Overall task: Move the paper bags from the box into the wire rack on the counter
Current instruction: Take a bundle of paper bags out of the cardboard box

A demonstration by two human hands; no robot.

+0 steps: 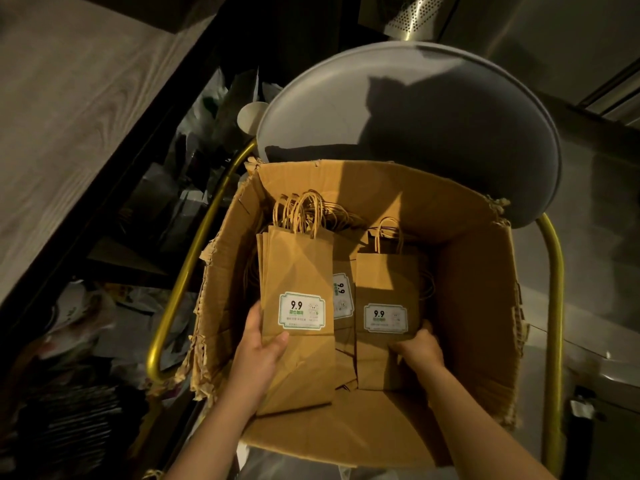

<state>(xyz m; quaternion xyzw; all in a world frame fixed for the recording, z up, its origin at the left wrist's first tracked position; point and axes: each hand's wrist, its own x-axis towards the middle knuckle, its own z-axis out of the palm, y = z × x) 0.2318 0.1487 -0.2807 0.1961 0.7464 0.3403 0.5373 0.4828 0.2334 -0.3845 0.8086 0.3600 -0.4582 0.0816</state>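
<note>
Fingers (254, 318) of the left hand (258, 358) curl round the lower left edge of a stack of paper bags (298, 271), with the thumb pressed on its front just under a white label (300, 310) printed "9.9". The right hand (420, 351) grips the lower part of a second bundle of bags (384, 282), its fingers bent onto the front below that bundle's own label. Both bundles stand tilted inside the open cardboard box (478, 306), handles pointing away from the person, with another labelled bag (341, 299) lying between them. The box sits on a chair (415, 109) with a grey round back and a gold frame.
</note>
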